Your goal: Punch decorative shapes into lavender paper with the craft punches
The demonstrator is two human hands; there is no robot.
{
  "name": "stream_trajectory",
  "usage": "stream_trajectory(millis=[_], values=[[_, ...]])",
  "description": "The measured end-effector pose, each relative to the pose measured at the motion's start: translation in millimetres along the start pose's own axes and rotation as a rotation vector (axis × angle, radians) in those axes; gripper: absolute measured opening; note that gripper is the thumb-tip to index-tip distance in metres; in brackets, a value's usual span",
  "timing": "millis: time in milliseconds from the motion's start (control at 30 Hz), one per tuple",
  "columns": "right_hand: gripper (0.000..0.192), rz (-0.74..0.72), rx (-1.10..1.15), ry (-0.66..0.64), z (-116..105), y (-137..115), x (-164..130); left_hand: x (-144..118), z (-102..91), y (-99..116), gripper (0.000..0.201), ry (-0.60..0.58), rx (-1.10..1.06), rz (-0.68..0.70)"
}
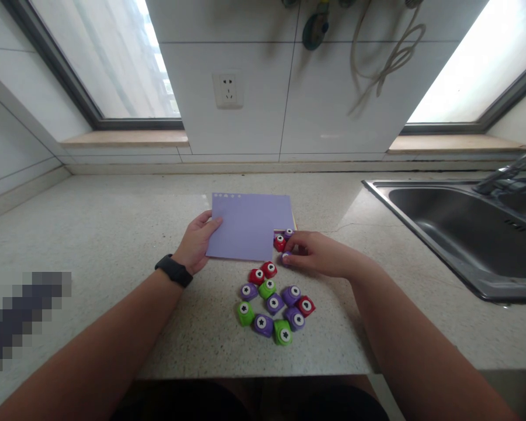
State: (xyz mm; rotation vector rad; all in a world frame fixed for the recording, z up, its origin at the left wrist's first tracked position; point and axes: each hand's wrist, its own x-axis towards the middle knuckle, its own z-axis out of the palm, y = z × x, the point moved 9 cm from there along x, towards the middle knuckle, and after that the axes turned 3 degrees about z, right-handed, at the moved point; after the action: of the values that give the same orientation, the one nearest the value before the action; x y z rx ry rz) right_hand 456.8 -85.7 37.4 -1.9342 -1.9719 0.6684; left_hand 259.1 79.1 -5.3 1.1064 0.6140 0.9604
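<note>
A left hand (197, 241) pinches the left edge of a purple sheet (245, 228), which could crease, held from one side only. Below the sheet, clustered punches (274, 303) might scatter if brushed. Just off the sheet's lower right, the right hand (319, 252) grasps a purple punch (286, 257) between fingertips, a shallow hold that could slip.

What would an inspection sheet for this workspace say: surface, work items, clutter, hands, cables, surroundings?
Surface: pale speckled countertop.
Work items: purple sheet with cutouts along its top edge; red, green and purple punches, most grouped nearer the person.
Clutter: nothing seen.
Hands: left hand grips the sheet's left edge; right hand has fingers at a purple punch, grip unclear.
Cables: looped pale cord against the wall.
Surroundings: tiled wall, socket, sink at right.
</note>
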Motion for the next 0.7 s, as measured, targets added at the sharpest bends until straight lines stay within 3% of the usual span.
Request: stream_trajectory(millis=[700], values=[[0.024,-0.084,-0.080,-0.008,-2.1,-15.8,-3.7,-0.8,1.9,0.5,0.041,0.000,-0.016,-0.016]])
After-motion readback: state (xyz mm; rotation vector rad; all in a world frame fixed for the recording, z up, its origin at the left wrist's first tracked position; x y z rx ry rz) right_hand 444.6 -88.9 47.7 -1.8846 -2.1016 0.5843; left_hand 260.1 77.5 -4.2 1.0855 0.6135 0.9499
